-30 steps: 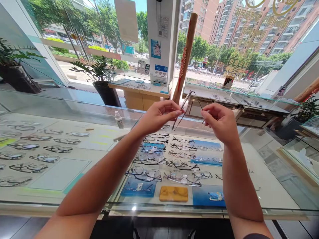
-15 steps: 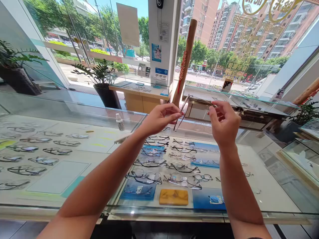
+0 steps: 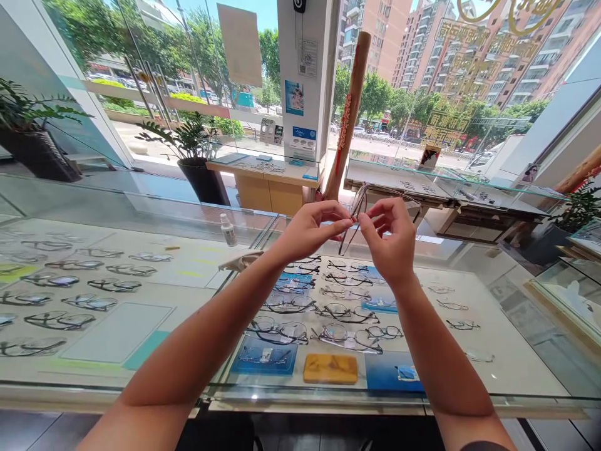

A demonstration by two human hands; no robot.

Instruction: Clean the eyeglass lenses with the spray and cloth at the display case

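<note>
A thin-framed pair of glasses [image 3: 360,202] is held up above the glass display counter, its front nearly edge-on and a temple reaching out to the right. My left hand [image 3: 319,228] pinches the frame near its middle. Close beside it, my right hand [image 3: 389,237] has thumb and fingertips pressed together at the same part of the frame. The fingertips of both hands almost touch. Exactly which part of the frame lies between them is too small to tell.
Rows of glasses [image 3: 282,304] lie inside the counter, with a yellow-brown block [image 3: 330,369] near the front. On the glass top stand a small white bottle [image 3: 228,230] and a beige object [image 3: 240,261]. Beyond are a potted plant [image 3: 204,178] and a wooden post [image 3: 350,113].
My right hand has moved left, from the temple's end to the front of the frame beside my left hand. My left hand has shifted slightly right and still holds the glasses.
</note>
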